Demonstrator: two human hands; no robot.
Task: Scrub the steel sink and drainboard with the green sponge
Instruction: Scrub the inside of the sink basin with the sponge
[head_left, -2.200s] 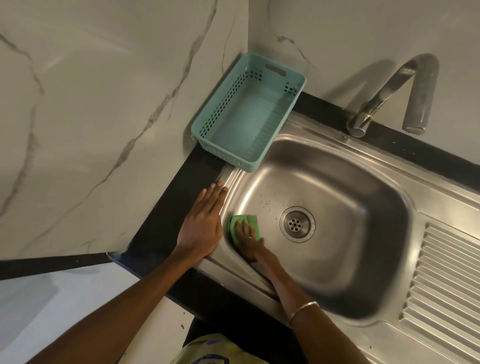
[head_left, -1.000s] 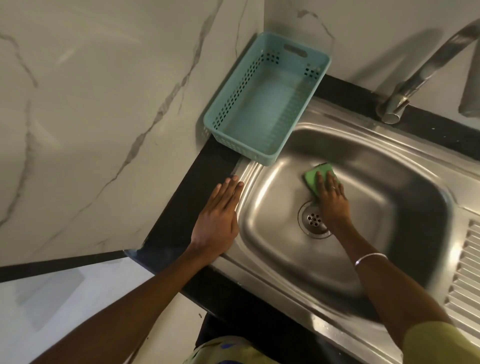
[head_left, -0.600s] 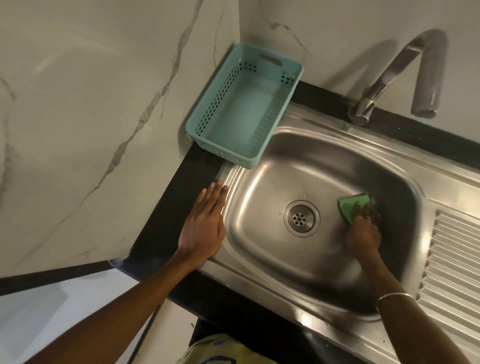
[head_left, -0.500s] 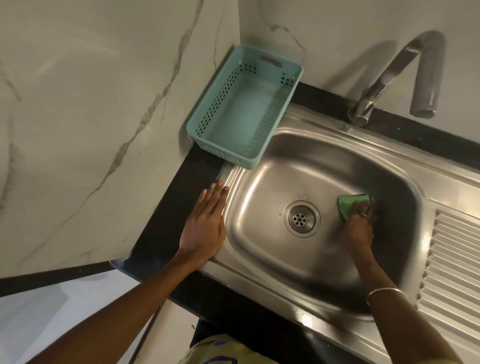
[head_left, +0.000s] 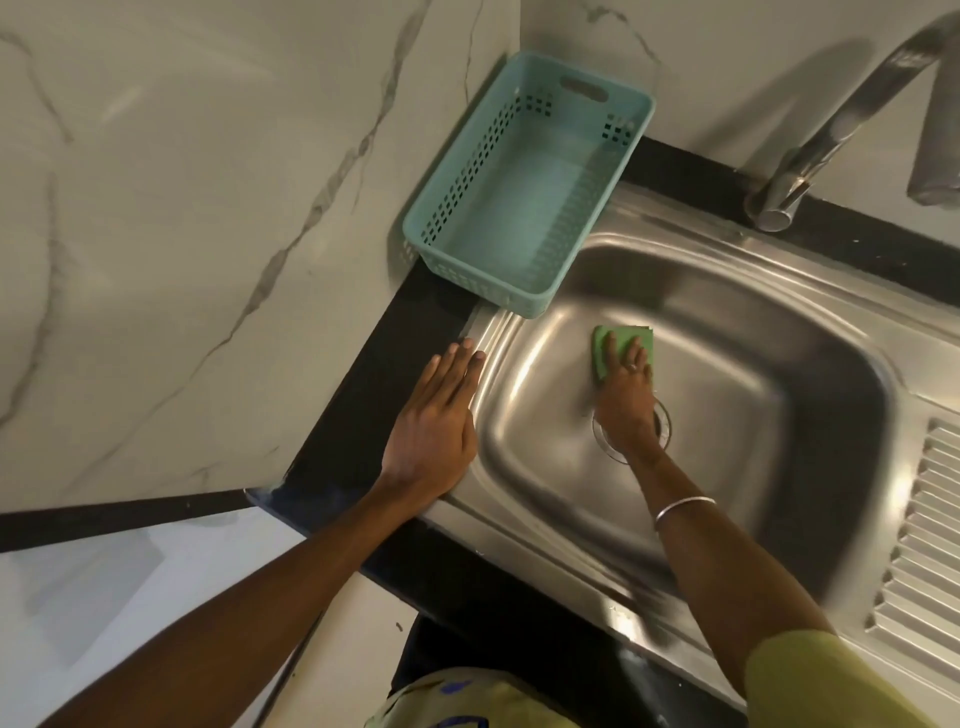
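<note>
The steel sink (head_left: 753, 374) fills the right half of the view, its ribbed drainboard (head_left: 924, 530) at the far right. My right hand (head_left: 626, 400) presses the green sponge (head_left: 602, 345) flat against the basin floor, just beyond the drain (head_left: 662, 423), which my wrist partly hides. My left hand (head_left: 434, 431) lies flat, fingers together, on the sink's left rim and the black counter (head_left: 363, 415), holding nothing.
A teal plastic basket (head_left: 524, 182) stands empty at the back left corner, overhanging the sink rim. The steel faucet (head_left: 810, 145) rises at the back right. Marble walls close off the left and back.
My right hand has carried the sponge from the right side of the basin, past the drain, to its back left. The left hand has stayed on the rim.
</note>
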